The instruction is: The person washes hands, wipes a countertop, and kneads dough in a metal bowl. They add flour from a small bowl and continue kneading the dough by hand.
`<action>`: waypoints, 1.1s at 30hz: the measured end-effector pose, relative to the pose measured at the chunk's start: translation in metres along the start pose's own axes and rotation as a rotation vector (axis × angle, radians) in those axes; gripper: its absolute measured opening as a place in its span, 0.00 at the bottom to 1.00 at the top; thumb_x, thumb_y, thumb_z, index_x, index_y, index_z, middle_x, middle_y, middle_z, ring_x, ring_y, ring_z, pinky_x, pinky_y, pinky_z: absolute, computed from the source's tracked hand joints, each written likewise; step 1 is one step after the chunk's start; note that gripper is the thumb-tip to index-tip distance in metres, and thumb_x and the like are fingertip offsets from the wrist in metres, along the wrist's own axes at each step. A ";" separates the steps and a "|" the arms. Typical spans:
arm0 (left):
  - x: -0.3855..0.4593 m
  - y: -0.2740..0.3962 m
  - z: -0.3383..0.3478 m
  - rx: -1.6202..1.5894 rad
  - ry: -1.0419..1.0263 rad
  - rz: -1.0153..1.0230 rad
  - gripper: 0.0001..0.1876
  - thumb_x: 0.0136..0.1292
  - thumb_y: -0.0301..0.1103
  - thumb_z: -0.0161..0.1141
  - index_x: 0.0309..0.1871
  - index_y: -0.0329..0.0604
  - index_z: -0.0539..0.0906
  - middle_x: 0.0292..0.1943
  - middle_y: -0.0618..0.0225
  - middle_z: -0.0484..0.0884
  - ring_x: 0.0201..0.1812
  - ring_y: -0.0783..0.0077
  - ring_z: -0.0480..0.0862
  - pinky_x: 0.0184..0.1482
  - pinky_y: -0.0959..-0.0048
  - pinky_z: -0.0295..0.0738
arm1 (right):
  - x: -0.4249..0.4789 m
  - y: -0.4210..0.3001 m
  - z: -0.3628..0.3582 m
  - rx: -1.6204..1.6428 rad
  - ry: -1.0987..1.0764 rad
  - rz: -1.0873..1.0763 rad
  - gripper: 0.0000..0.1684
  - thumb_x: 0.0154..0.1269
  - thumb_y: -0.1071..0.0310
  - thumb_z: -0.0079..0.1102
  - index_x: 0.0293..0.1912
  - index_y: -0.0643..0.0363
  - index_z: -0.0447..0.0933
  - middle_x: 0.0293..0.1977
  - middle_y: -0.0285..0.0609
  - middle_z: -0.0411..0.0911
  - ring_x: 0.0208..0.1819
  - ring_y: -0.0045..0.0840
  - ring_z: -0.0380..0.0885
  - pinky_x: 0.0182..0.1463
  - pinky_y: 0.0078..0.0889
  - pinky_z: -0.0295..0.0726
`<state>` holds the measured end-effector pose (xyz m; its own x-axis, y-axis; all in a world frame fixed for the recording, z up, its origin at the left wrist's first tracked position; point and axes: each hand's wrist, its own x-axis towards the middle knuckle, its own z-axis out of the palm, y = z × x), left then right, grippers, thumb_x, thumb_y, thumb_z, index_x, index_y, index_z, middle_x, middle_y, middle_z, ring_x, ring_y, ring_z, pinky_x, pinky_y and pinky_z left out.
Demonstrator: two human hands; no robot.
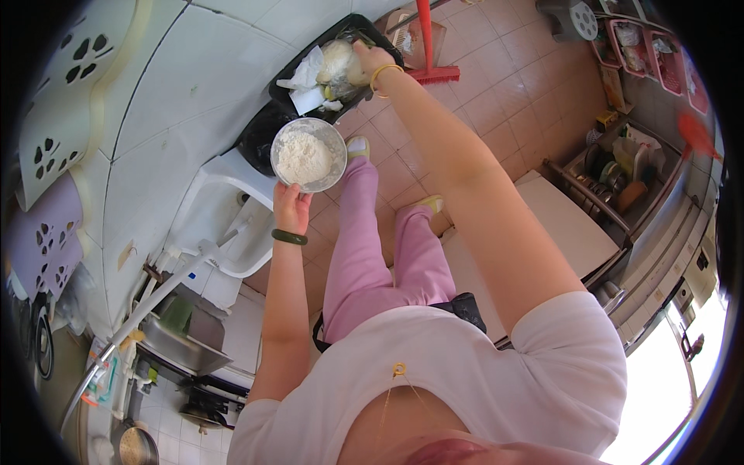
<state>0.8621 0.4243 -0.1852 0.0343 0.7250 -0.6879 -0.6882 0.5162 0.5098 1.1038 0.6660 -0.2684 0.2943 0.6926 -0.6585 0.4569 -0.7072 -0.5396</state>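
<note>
My left hand (292, 208) supports a round, clear bowl (337, 165) by its near edge. White flour (302, 158) is heaped inside it, with dust on the walls. Beyond the bowl stands a black trash bin (278, 87) filled with crumpled white paper (305, 72), peelings and a clear plastic bag (340, 61) around something pale. My right hand (372, 61), arm stretched out, is at the bin's far right side, its fingers down against the bag. Whether they grip anything is hidden from this angle.
A white washbasin (195, 212) with a tap is at my left, against the tiled wall. Behind the bin a red broom (433, 74) rests beside a dustpan (412, 43). A dish rack (604, 168) and pink baskets (630, 49) line the right side. A grey stool (567, 20) stands farther back.
</note>
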 end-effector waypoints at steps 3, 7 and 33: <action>0.001 -0.004 -0.012 -0.089 0.086 0.017 0.29 0.62 0.31 0.61 0.66 0.39 0.65 0.63 0.61 0.71 0.63 0.65 0.74 0.62 0.65 0.74 | -0.016 -0.015 -0.017 0.078 -0.077 -0.102 0.29 0.63 0.46 0.59 0.50 0.63 0.80 0.47 0.50 0.83 0.50 0.37 0.82 0.55 0.35 0.78; 0.011 0.002 0.006 -0.099 0.029 0.012 0.28 0.64 0.32 0.60 0.66 0.39 0.65 0.62 0.61 0.73 0.61 0.65 0.75 0.61 0.64 0.74 | -0.024 0.003 -0.009 -0.340 0.020 -0.664 0.43 0.48 0.59 0.74 0.64 0.53 0.69 0.51 0.53 0.80 0.51 0.42 0.79 0.57 0.36 0.77; 0.029 0.001 0.053 -0.179 -0.121 0.062 0.27 0.63 0.28 0.62 0.64 0.39 0.67 0.63 0.61 0.72 0.63 0.63 0.74 0.66 0.60 0.70 | -0.147 -0.033 -0.044 -0.032 -0.378 -0.416 0.18 0.60 0.59 0.61 0.47 0.59 0.82 0.35 0.48 0.84 0.37 0.32 0.82 0.44 0.32 0.79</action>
<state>0.9013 0.4702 -0.1773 0.0671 0.8082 -0.5850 -0.8092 0.3871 0.4420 1.0828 0.5941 -0.1305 -0.2346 0.8092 -0.5386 0.4975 -0.3761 -0.7817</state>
